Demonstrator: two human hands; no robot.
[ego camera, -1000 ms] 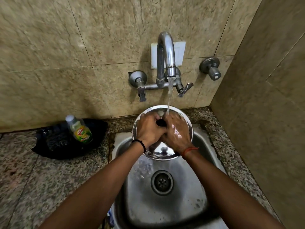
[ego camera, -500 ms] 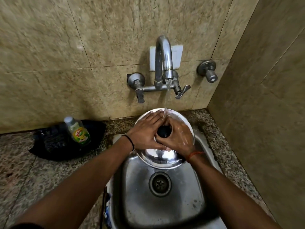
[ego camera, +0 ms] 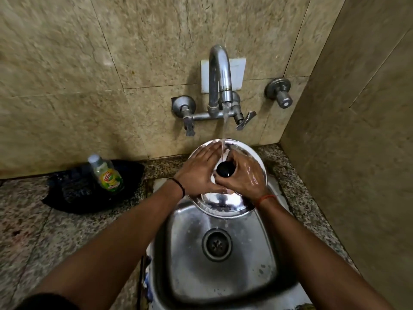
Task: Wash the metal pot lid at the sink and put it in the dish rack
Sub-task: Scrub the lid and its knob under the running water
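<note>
A round metal pot lid (ego camera: 223, 204) with a black knob (ego camera: 225, 170) is held over the back of the steel sink (ego camera: 192, 265), under water running from the wall tap (ego camera: 220, 70). My left hand (ego camera: 199, 173) lies flat on the lid's left side, fingers stretched toward its far rim. My right hand (ego camera: 244, 177), wet, curls around the knob from the right and grips it. Both hands cover most of the lid's top. No dish rack is in view.
A dish soap bottle (ego camera: 106, 174) stands on a black cloth (ego camera: 73, 193) on the granite counter (ego camera: 33, 231) left of the sink. Tiled walls close in behind and on the right. A separate valve (ego camera: 280, 95) sticks out right of the tap.
My left hand has opened from a curled grip near the knob to lie flat on the lid. The knob has come into full view. The lid stays under the stream.
</note>
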